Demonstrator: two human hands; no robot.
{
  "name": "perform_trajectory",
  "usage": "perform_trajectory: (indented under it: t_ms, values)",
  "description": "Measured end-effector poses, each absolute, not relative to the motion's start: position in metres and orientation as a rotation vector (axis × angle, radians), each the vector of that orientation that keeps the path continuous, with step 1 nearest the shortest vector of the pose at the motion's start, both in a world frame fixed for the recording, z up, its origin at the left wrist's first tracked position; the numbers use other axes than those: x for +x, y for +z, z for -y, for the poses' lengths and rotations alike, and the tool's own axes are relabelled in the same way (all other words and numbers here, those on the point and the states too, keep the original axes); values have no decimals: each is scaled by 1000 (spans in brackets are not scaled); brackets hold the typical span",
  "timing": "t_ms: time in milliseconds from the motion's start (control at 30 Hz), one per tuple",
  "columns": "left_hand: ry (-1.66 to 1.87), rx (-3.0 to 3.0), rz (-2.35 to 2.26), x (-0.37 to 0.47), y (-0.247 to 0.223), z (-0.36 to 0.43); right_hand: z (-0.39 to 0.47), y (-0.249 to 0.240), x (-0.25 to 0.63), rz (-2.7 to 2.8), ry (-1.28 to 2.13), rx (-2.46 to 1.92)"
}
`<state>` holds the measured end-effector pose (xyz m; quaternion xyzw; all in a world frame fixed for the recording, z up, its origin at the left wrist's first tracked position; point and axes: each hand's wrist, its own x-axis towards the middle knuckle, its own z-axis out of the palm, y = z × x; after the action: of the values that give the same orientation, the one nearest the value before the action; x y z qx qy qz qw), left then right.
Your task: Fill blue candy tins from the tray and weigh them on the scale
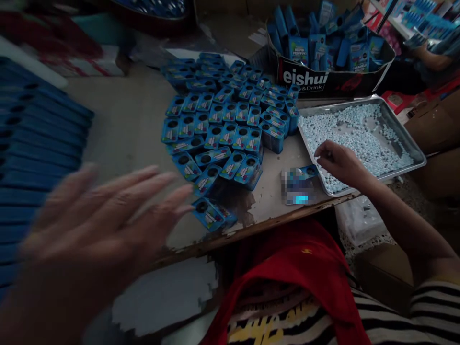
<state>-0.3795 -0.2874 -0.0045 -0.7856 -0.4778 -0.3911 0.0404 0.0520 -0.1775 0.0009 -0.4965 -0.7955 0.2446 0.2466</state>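
My left hand [108, 225] is raised close to the camera, its fingers stretched out and a little smeared by motion, with nothing visible in it. Beyond its fingertips stand several small blue boxes [215, 113], each with a dark round hole in the top, packed close together on the table. My right hand [339, 162] hovers over the near left part of a metal tray [419, 160] spread with pale blue pellets [341, 129]. Its fingers are curled together; whatever is between them is hidden. Just left of that hand lies a small blue item [309, 171], partly pixelated.
A black carton [348, 81] full of blue packs stands behind the tray. At the left rises a stack of blue boxes [39, 158]. The worn table edge [273, 223] runs in front of my red apron [287, 268]. Another person's arm [433, 60] shows at upper right.
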Motion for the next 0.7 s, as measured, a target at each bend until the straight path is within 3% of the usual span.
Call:
perform_trajectory:
  t_ms: [100, 167, 467, 700]
  values:
    - [-961, -2589, 1124, -325, -11, 304, 165, 7, 46, 2258, 815, -1269]
    - [-1085, -2644, 1124, -289, -26, 305, 159, 11, 39, 2335, 896, -1194]
    - [-1631, -2621, 2172, -229, -107, 292, 156, 4, 16, 2402, 1045, -1135]
    - [-1879, -2552, 2239, -227, -116, 275, 155, -9, 13, 2515, 762, -1145]
